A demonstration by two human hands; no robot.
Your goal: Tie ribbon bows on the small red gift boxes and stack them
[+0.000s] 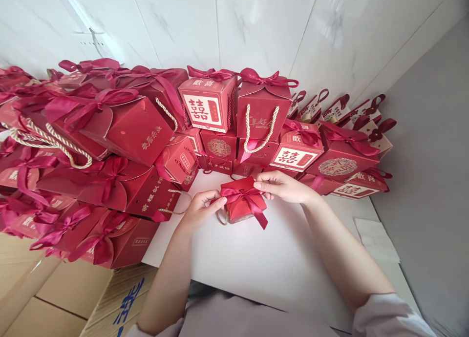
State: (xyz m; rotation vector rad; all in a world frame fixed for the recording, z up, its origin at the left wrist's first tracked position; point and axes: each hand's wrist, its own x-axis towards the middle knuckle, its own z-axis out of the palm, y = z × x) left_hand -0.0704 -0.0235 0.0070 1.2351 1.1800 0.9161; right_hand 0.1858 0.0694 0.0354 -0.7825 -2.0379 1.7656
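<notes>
A small red gift box [245, 216] rests on the white table in front of me, its top tied with a crimson ribbon bow [243, 196]. My left hand [204, 206] pinches the bow's left loop between thumb and fingers. On the other side, my right hand [280, 185] has its thumb and fingers closed on the bow's right loop at the box's back right corner. One ribbon tail hangs down over the front of the box. A twisted cord handle [221, 218] sticks out at the box's left side, just below my left hand.
Stacked red gift boxes [128, 127] with bows and cord handles rise on the left. More boxes [264, 107] line the back against the marbled wall [256, 29]. Cardboard cartons [66, 288] stand at lower left. A white sheet [376, 239] lies on the table [256, 259] at right.
</notes>
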